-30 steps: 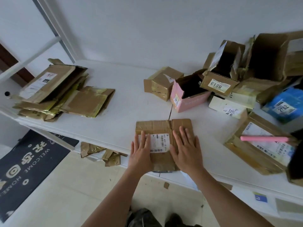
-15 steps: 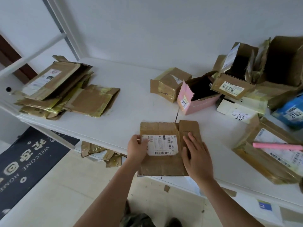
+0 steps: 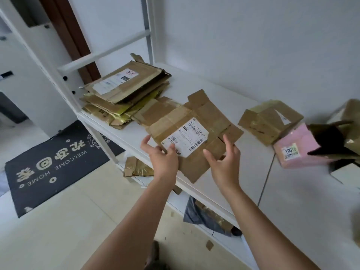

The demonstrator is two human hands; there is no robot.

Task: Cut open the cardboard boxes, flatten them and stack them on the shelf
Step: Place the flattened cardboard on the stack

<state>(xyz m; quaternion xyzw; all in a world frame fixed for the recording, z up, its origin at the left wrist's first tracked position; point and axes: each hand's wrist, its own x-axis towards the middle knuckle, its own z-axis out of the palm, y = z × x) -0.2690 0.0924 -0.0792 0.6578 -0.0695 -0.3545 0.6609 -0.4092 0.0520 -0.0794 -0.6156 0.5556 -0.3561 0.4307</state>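
Flattened box (image 3: pixel 196 133) slid leftward toward stack (image 3: pixel 124 92); fingers (image 3: pixel 172 148) touching near edge.

Flat labelled box (image 3: pixel 196 131) on shelf (image 3: pixel 292 191), beside stack (image 3: pixel 124 94)

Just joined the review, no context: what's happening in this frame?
A person is breaking down cardboard boxes on a white shelf. Both hands, left hand and right hand, are open at the near edge of a flattened box, which overlaps the stack of flattened boxes. A pink box and others to the right are not yet flattened.
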